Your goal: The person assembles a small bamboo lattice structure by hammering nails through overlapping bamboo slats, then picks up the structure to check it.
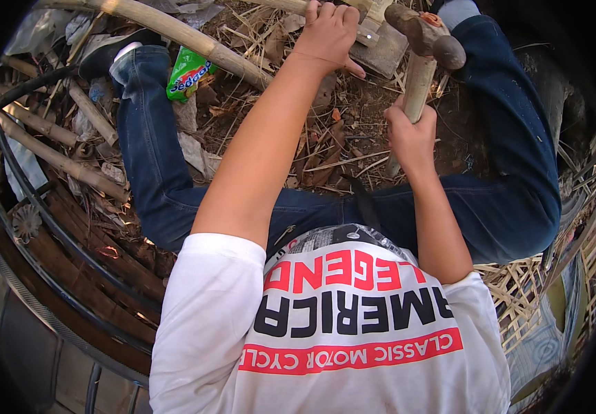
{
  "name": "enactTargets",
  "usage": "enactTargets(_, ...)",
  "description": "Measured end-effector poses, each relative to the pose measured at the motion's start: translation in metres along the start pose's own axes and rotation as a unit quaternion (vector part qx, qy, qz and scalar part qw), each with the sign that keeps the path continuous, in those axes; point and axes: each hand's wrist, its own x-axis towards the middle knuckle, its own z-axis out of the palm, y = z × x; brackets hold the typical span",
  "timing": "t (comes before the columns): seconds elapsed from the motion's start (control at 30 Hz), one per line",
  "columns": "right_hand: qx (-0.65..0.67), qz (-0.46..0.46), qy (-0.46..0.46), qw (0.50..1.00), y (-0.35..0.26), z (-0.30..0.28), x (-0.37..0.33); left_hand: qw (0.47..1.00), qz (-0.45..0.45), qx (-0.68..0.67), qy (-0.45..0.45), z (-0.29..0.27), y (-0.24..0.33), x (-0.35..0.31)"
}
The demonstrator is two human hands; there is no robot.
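My right hand (412,136) grips the wooden handle (419,88) of a hammer. The dark metal hammer head (425,34), blunt at both ends, is raised near the top of the view. At the top middle, the fingers of my left hand (325,34) curl over a bamboo stick (284,5), with the thumb sticking out to the side. The stick's end (365,36) lies by a grey block (386,54) on the ground. A pale split piece (374,10) stands behind it, partly hidden by the hammer head.
A long bamboo pole (174,31) crosses the upper left, beside a green plastic packet (189,72). More poles (70,162) and a curved black metal frame (56,228) are at left. Woven bamboo strips (515,293) lie at right. My jeans-clad legs (150,138) flank dirt and dry leaves.
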Motion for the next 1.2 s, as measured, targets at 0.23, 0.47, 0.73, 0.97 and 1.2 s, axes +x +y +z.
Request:
enactTargets(0.23, -0.128, 0.083, -0.006, 0.988, 0.035, -0.001, 0.019, 0.999, -0.017, 0.023, -0.034, -0.001, 0.0, 0.009)
enactTargets(0.47, -0.012, 0.003, -0.013, 1.0, 0.019, -0.002, 0.006, 1.0, -0.01, -0.007, 0.01, 0.012, -0.002, -0.001)
enactTargets(0.73, -0.054, -0.042, -0.021, 0.997, -0.004, 0.006, -0.004, 1.0, -0.01, -0.013, 0.016, 0.009, -0.003, 0.0)
enactTargets(0.97, -0.166, 0.057, -0.013, 0.984, 0.015, 0.003, 0.013, 0.998, -0.028, -0.011, -0.047, 0.003, -0.002, 0.003)
enactTargets(1.2, -0.027, -0.015, -0.016, 0.999, 0.0, -0.004, 0.004, 0.998, -0.028, -0.002, -0.051, 0.001, -0.004, -0.001)
